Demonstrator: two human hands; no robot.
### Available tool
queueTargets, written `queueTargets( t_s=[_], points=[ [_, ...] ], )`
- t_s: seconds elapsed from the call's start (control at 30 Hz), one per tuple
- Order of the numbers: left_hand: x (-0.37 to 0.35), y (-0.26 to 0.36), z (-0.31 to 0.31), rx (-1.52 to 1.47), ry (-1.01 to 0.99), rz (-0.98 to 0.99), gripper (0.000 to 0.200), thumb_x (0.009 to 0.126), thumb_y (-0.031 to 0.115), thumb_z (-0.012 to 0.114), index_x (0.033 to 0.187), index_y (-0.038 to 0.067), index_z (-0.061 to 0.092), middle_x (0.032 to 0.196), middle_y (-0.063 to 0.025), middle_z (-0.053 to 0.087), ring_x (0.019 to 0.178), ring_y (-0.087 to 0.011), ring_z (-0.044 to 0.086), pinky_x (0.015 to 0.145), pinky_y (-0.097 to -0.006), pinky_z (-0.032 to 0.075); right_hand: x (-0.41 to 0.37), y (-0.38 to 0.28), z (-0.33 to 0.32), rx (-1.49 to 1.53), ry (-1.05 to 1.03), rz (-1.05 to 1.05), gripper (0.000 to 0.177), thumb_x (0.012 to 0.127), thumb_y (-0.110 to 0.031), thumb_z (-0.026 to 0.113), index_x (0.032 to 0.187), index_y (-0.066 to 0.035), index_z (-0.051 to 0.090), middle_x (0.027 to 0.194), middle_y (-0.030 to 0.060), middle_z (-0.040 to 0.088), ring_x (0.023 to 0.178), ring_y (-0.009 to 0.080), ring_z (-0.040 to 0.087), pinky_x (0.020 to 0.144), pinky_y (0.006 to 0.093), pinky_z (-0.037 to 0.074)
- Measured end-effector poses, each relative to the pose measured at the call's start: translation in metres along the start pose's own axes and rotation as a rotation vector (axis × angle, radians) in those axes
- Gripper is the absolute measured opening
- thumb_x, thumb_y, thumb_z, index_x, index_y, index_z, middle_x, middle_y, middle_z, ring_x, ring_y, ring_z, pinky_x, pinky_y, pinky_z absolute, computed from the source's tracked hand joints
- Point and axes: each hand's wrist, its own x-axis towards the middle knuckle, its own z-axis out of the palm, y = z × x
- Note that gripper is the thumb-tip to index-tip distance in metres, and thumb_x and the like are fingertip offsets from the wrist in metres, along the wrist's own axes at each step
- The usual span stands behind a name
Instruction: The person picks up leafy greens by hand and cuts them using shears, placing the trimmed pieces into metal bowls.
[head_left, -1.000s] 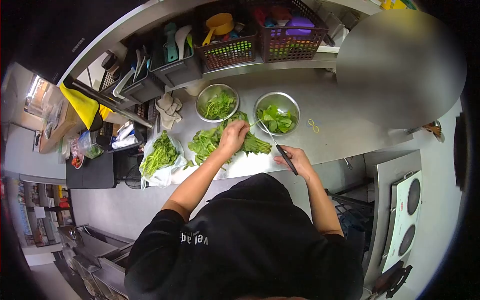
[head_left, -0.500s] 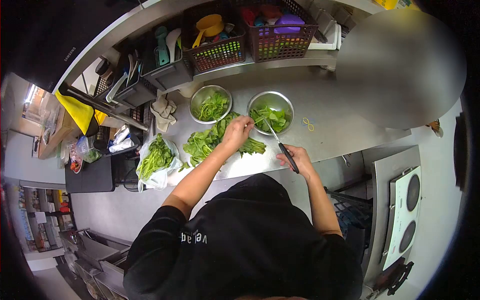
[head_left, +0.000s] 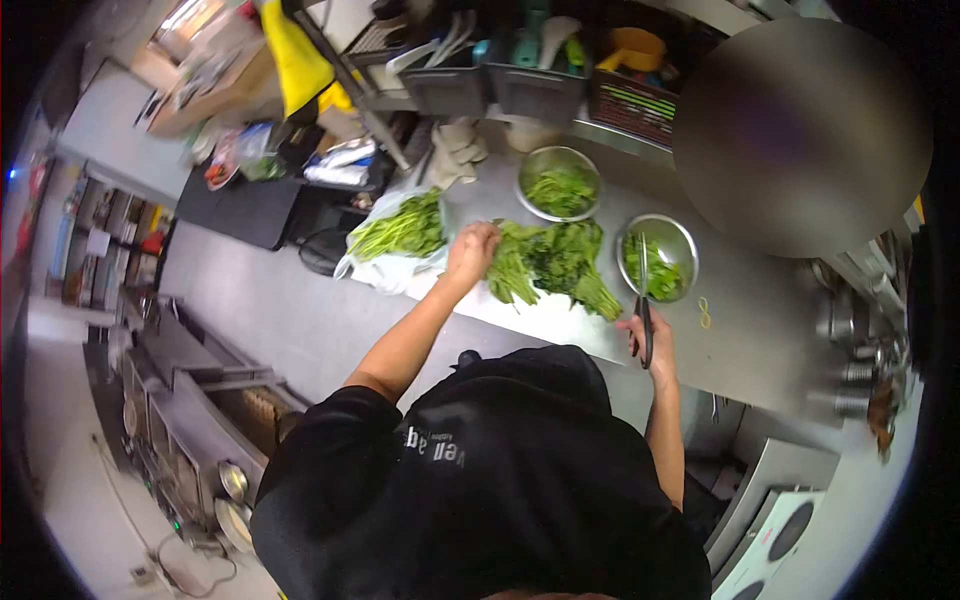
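Observation:
My left hand (head_left: 472, 252) is at the left edge of a pile of leafy greens (head_left: 570, 258) on the steel counter. Its fingers are curled, and what they hold, if anything, is hidden. A white plastic bag (head_left: 375, 272) with more leafy greens (head_left: 405, 228) in it stands just left of this hand. In my right hand (head_left: 660, 348) is a pair of scissors (head_left: 645, 318) with black handles. The blades point away from me over a steel bowl (head_left: 690, 245) of cut leaves (head_left: 660, 278). Farther back is a second steel bowl (head_left: 592, 172), also with greens inside.
A yellow rubber band (head_left: 705, 312) lies right of the near bowl. Behind the bowls are a crumpled cloth (head_left: 458, 150) and dark utensil bins (head_left: 538, 92) under the shelf. A cooktop (head_left: 780, 540) stands at lower right.
My left hand has moved left from the near bowl to the pile's left edge. The scissors stay over that bowl in my right hand. The whole view has turned leftward.

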Motion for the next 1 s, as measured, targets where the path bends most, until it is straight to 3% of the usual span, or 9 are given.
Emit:
queueTargets(
  t_s=[0.13, 0.23, 0.33, 0.37, 0.47, 0.6, 0.7, 0.87, 1.0],
  points=[
    [-0.019, -0.057, -0.068, 0.172, 0.117, -0.162, 0.008, 0.078, 0.006, 0.063, 0.084, 0.002, 0.066, 0.081, -0.0172, 0.063, 0.079, -0.0359, 0.060, 0.072, -0.0429, 0.049, 0.011, -0.020, 0.025, -0.135, -0.099, -0.041, 0.036, 0.093, -0.022, 0.058, 0.120, 0.001, 0.053, 0.075, 0.0079, 0.068, 0.049, 0.0071, 0.050, 0.044, 0.0237, 0.042],
    [-0.027, -0.087, -0.097, 0.537, 0.185, -0.134, 0.021, 0.077, 0.006, 0.060, 0.096, 0.004, 0.068, 0.097, -0.0172, 0.062, 0.089, -0.0347, 0.058, 0.076, -0.0448, 0.048, 0.017, -0.025, 0.044, -0.130, -0.139, -0.005, 0.049, 0.087, -0.029, 0.068, 0.123, 0.002, 0.054, 0.071, 0.0050, 0.066, 0.045, 0.0057, 0.047, 0.042, 0.0220, 0.039],
    [-0.023, -0.075, -0.098, 0.567, 0.277, -0.092, 0.022, 0.076, 0.005, 0.059, 0.097, 0.003, 0.067, 0.103, -0.0187, 0.059, 0.094, -0.0351, 0.056, 0.076, -0.0458, 0.048, 0.015, -0.039, 0.067, -0.166, -0.191, -0.012, 0.054, 0.084, -0.030, 0.070, 0.124, 0.003, 0.053, 0.070, 0.0047, 0.066, 0.043, 0.0064, 0.047, 0.041, 0.0230, 0.037],
    [-0.024, -0.073, -0.087, 0.500, 0.282, -0.033, 0.020, 0.077, 0.005, 0.058, 0.094, 0.001, 0.066, 0.092, -0.0196, 0.060, 0.085, -0.0351, 0.058, 0.073, -0.0452, 0.048, 0.015, -0.041, 0.074, -0.164, -0.206, -0.004, 0.055, 0.084, -0.031, 0.071, 0.124, 0.003, 0.054, 0.069, 0.0044, 0.065, 0.043, 0.0069, 0.047, 0.041, 0.0234, 0.037],
    [-0.040, -0.054, -0.033, 0.005, -0.069, -0.264, 0.015, 0.081, 0.015, 0.061, 0.091, 0.007, 0.068, 0.085, -0.0206, 0.066, 0.077, -0.0354, 0.066, 0.070, -0.0439, 0.052, 0.018, -0.033, 0.083, -0.150, -0.202, 0.019, 0.057, 0.082, -0.032, 0.073, 0.124, 0.001, 0.055, 0.067, 0.0036, 0.064, 0.044, 0.0079, 0.046, 0.041, 0.0239, 0.036],
    [-0.047, -0.012, 0.020, -0.004, -0.323, -0.285, 0.021, 0.082, 0.025, 0.064, 0.088, 0.005, 0.069, 0.087, -0.0214, 0.067, 0.083, -0.0341, 0.066, 0.076, -0.0449, 0.052, 0.009, -0.047, 0.093, -0.201, -0.207, 0.012, 0.052, 0.082, -0.031, 0.072, 0.122, -0.001, 0.058, 0.066, 0.0021, 0.063, 0.046, 0.0073, 0.044, 0.043, 0.0245, 0.034],
    [-0.044, -0.003, 0.042, 0.323, -0.498, -0.437, 0.045, 0.082, 0.042, 0.065, 0.089, -0.002, 0.066, 0.092, -0.0216, 0.067, 0.089, -0.0353, 0.065, 0.081, -0.0428, 0.052, 0.000, -0.053, 0.093, -0.142, -0.205, 0.031, 0.052, 0.082, -0.032, 0.072, 0.121, -0.001, 0.059, 0.066, 0.0015, 0.063, 0.045, 0.0072, 0.044, 0.043, 0.0253, 0.033],
    [-0.046, -0.021, 0.051, 0.309, -0.489, -0.455, 0.046, 0.081, 0.042, 0.066, 0.091, -0.003, 0.066, 0.091, -0.0217, 0.067, 0.088, -0.0343, 0.066, 0.080, -0.0421, 0.053, -0.008, -0.042, 0.082, -0.171, -0.183, 0.047, 0.052, 0.082, -0.034, 0.071, 0.121, -0.001, 0.058, 0.067, 0.0026, 0.065, 0.045, 0.0072, 0.044, 0.042, 0.0248, 0.033],
    [-0.051, -0.039, 0.045, -0.061, -0.543, -0.626, 0.037, 0.083, 0.033, 0.062, 0.083, -0.004, 0.066, 0.062, -0.0176, 0.065, 0.066, -0.0299, 0.067, 0.068, -0.0382, 0.054, -0.014, -0.029, 0.072, -0.146, -0.150, 0.085, 0.054, 0.083, -0.035, 0.071, 0.122, -0.001, 0.057, 0.067, 0.0037, 0.065, 0.043, 0.0080, 0.045, 0.042, 0.0252, 0.034]
  ],
)
